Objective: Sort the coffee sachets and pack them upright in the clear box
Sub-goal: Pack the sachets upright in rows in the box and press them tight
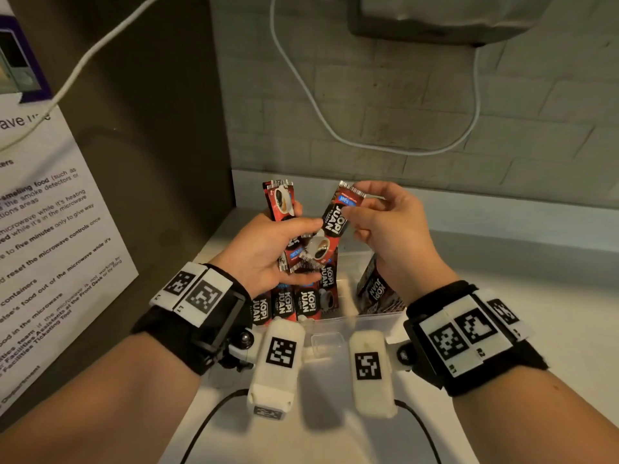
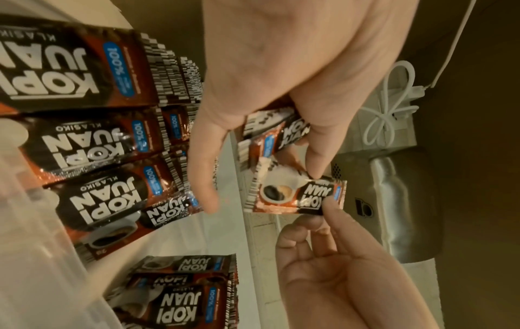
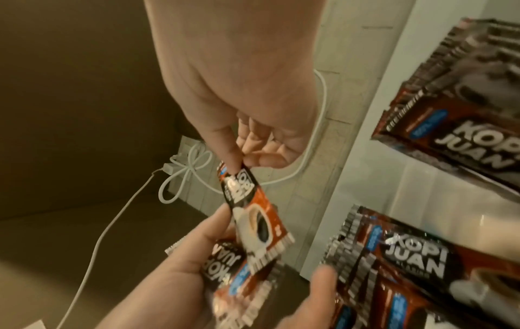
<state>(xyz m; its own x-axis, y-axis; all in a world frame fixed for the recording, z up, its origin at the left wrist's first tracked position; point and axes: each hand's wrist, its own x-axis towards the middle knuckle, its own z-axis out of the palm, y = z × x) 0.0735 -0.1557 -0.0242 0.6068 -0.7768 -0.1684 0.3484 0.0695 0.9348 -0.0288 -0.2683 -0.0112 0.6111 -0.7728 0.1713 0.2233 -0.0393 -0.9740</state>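
Observation:
Red-and-black Kopi Juan sachets are in play. My left hand grips a small bundle of sachets above the clear box. My right hand pinches the top end of a single sachet, whose lower end lies against the bundle. In the left wrist view that single sachet sits between the fingertips of both hands. In the right wrist view it hangs from my thumb and forefinger. A row of sachets stands at the box's left end, another group at its right.
The box stands on a white counter against a tiled wall. A white cable loops across the wall below a metal appliance. A printed microwave notice hangs on the brown panel to the left.

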